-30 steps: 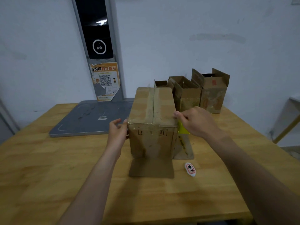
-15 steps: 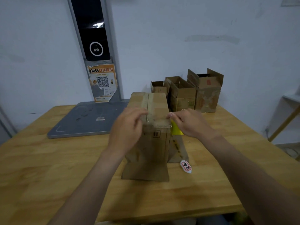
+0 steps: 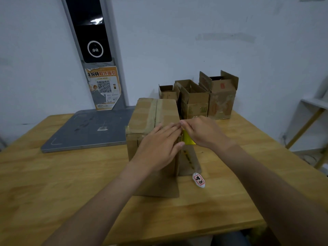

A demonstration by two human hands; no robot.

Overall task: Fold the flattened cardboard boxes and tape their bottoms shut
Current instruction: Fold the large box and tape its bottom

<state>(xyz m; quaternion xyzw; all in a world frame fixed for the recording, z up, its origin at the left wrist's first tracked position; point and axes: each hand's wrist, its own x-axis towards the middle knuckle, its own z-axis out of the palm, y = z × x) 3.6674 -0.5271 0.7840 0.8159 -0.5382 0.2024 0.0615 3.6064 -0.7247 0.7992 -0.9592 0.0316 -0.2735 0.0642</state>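
A brown cardboard box (image 3: 142,112) stands bottom up in the middle of the wooden table (image 3: 62,183), with a strip of tape along its top seam. Its lower flaps splay out on the table. My left hand (image 3: 159,144) lies flat with straight fingers over the box's near top edge, pressing there. My right hand (image 3: 204,134) pinches at the near right top corner, where the tape end appears to be. Under its palm shows a yellow piece (image 3: 188,140), which looks like tape, against the box's right side.
Three open folded boxes (image 3: 195,102) stand at the back against the wall. A grey flat platform (image 3: 85,130) with an upright post lies back left. A small white tag (image 3: 198,180) lies right of the box. A shelf frame (image 3: 310,121) stands off the table's right.
My left hand left the box's left side, came up over the top and slid right to the near right edge. My right hand stayed pinching at the corner.
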